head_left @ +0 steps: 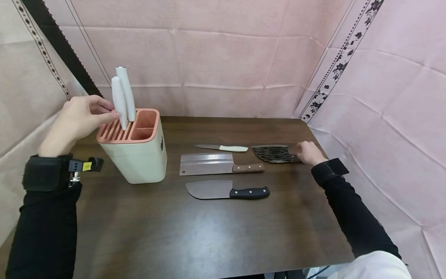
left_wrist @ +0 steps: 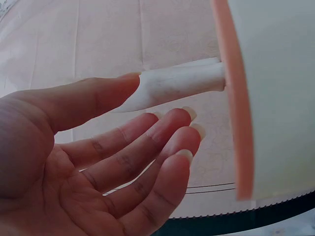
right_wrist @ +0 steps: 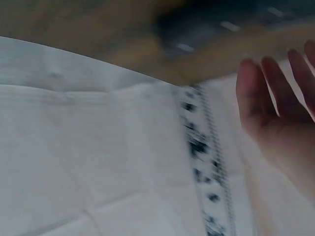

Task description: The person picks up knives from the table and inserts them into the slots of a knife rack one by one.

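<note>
Beside two white-handled knives standing in the knife block [head_left: 148, 162], my left hand [head_left: 81, 118] has its fingers loosely bent. Its thumb [left_wrist: 118, 86] overlaps the nearer white handle [left_wrist: 172, 88]; I cannot tell if it touches. The other white handle [head_left: 126, 93] rises just behind. Over at the table's right side, my right hand [head_left: 308, 153] is at the black handle [head_left: 294, 158] of a knife with a dark, streaked blade [head_left: 271, 153]. In the right wrist view its fingers [right_wrist: 251, 93] are extended and apart from the blurred black handle [right_wrist: 221, 24].
Between the hands lie a small white-handled knife [head_left: 233, 148], a cleaver [head_left: 207, 164] with a brown wooden handle, and a broad knife [head_left: 212, 189] with a black handle. The block has a pink slotted top [head_left: 146, 141]. Pale cloth [head_left: 216, 69] hangs behind the brown table [head_left: 195, 236].
</note>
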Demonstrator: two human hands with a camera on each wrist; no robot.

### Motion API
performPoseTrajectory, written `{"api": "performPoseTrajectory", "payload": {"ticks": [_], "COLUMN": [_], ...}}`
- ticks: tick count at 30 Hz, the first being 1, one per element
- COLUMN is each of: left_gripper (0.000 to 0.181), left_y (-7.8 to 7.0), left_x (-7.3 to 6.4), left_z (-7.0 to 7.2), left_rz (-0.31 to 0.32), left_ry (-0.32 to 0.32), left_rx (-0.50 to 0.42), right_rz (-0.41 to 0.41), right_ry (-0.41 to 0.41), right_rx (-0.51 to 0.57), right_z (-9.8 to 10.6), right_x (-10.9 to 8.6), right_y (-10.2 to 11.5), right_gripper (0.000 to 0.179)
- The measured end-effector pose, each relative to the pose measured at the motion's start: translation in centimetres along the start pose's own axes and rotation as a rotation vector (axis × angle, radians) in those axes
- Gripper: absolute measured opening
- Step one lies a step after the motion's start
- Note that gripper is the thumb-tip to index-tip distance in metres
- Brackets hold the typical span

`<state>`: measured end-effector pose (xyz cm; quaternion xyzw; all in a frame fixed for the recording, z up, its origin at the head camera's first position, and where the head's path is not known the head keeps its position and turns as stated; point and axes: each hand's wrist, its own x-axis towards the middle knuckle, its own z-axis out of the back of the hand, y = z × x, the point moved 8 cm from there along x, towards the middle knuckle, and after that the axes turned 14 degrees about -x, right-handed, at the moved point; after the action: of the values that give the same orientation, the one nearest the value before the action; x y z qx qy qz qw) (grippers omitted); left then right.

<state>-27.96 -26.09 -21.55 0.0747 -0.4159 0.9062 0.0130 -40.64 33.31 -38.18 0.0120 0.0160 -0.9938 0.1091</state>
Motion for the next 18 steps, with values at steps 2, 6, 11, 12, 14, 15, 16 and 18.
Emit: {"api": "performPoseTrajectory", "payload": {"ticks": [2,6,11,12,14,15,16,18], "left_gripper": [0.052,0.047,0.043,0.043,0.043,0.044,0.044,0.044], "left_y": [-0.1,-0.5,-0.7,-0.7,-0.8,-0.8,-0.9,-1.1], "left_x": [-0.3,-0.7,-0.8,-0.8,-0.7,-0.7,-0.8,-0.8], "left_z": [0.2,0.3,0.1,0.0,-0.2,-0.2,-0.3,-0.4], "left_rz": [-0.004,-0.013,-0.014,-0.009,-0.003,-0.004,-0.005,-0.005], "left_ry": [-0.006,-0.012,0.01,0.015,0.024,0.028,0.035,0.049], "left_rx": [0.018,0.044,0.05,0.051,0.057,0.06,0.063,0.062], "right_rz": [-0.041,-0.086,-0.137,-0.14,-0.132,-0.124,-0.115,-0.094], "right_ry": [-0.015,-0.084,-0.14,-0.146,-0.158,-0.17,-0.182,-0.203], "right_rx": [-0.053,-0.122,-0.142,-0.146,-0.152,-0.161,-0.174,-0.202], "right_z": [-1.2,-2.7,-3.7,-3.8,-4.0,-4.0,-4.0,-3.9], "right_x": [0.2,0.2,0.1,0.1,0.1,0.1,0.1,0.0], "right_y": [-1.1,-2.6,-4.1,-4.3,-4.4,-4.4,-4.4,-4.2], "right_gripper": [0.039,0.04,0.04,0.04,0.038,0.036,0.035,0.031]}}
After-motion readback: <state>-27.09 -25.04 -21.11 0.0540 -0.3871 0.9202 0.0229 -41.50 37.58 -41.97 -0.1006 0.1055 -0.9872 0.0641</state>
